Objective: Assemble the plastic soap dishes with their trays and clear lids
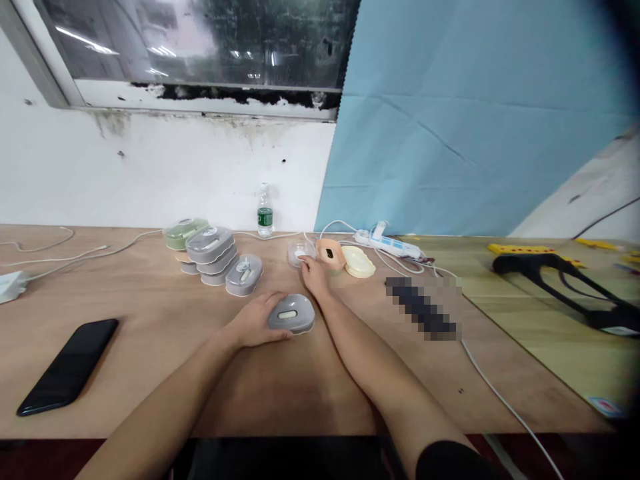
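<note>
A grey oval box with a pale slot in its lid sits on the table in front of me. My left hand is wrapped round its left side, thumb along the near edge. Farther back, my right hand reaches to a small clear round container. Its finger and thumb are pinched together at that container's near edge; whatever is between them is too small to make out. Just right of these fingers are a peach oval box part with a dark opening and a pale yellow one.
Left of my hands stand stacked grey boxes, a green-lidded box and a single grey box. A water bottle, power strip and cables lie along the wall. A black phone is at left, a pixelated dark object at right.
</note>
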{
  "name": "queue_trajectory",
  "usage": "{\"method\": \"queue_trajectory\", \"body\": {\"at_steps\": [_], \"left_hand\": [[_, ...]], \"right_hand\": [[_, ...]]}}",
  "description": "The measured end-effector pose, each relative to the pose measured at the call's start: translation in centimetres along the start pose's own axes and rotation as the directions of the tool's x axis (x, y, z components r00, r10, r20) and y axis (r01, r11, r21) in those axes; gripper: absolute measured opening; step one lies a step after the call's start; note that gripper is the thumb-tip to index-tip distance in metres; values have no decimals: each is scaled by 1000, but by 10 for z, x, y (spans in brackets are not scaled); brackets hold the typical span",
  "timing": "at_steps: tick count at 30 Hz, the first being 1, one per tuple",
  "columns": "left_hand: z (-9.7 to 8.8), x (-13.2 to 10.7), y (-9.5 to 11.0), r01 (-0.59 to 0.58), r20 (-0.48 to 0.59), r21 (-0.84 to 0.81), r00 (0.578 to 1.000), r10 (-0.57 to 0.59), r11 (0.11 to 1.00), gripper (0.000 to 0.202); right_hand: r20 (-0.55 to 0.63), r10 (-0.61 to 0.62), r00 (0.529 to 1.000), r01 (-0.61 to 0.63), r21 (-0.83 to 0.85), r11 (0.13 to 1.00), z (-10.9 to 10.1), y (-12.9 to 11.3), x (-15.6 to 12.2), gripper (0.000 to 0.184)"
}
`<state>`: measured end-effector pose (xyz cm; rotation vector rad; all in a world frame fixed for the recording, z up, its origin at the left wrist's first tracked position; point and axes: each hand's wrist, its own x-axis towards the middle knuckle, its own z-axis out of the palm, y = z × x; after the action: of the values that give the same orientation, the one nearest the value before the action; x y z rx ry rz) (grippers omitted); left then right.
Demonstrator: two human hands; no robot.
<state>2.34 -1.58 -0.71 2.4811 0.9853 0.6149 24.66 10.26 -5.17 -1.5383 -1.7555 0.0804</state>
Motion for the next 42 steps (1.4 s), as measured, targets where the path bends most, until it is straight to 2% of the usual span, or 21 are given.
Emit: {"method": "queue_trajectory", "body": {"at_steps": [4,6,9,12,14,17,20,22,24,26,29,33,36,38,42], "left_hand": [[4,0,-3,3,17,42,1000,-3,999,100],[6,0,-5,8,9,66,1000,-8,998,98],[7,1,-6,21,-53,62,998,-18,998,89],[4,0,-5,56,-161,10,985,-54,998,84],[1,1,-5,89,-253,-33,963,-95,995,80],[-1,1,-7,137,-391,-96,906,-164,986,75],[1,1,-12,193,-476,-172,842,-253,966,74],[4,1,-16,207,-500,-209,817,-287,956,75],[7,0,-20,190,-516,-230,808,-285,955,76],[10,0,-23,157,-523,-243,809,-266,957,77],[12,0,-26,88,-540,-252,814,-215,964,75],[10,0,-23,-16,-614,-245,776,-143,969,69],[9,-1,-19,-55,-645,-255,754,-127,965,66],[11,-2,-18,-97,-672,-286,730,-128,953,66],[9,-4,-19,-86,-732,-326,653,-194,941,64]], "right_hand": [[-8,20,1000,-20,5,1000,-3,-4,-1,34],[-26,22,999,-21,44,999,-6,-8,-4,37],[-73,15,997,-4,149,989,-12,-14,-12,38],[-91,17,996,9,277,961,-18,-20,-23,35],[-81,11,997,19,366,930,-22,-24,-29,35],[-88,-12,996,51,451,891,-27,-31,-35,38],[-77,-147,986,166,459,873,-31,-38,-39,47],[-33,-333,942,312,443,840,-33,-43,-43,57],[11,-507,862,462,395,794,-32,-51,-47,65],[42,-622,782,580,315,751,-29,-62,-53,61],[76,-708,702,685,202,701,-22,-76,-61,39],[93,-729,678,711,170,682,-22,-87,-67,23],[23,-762,647,745,190,639,-23,-88,-70,20],[-96,-762,641,762,200,616,-22,-85,-70,21],[-334,-601,726,679,214,702,-21,-67,-58,26]]}}
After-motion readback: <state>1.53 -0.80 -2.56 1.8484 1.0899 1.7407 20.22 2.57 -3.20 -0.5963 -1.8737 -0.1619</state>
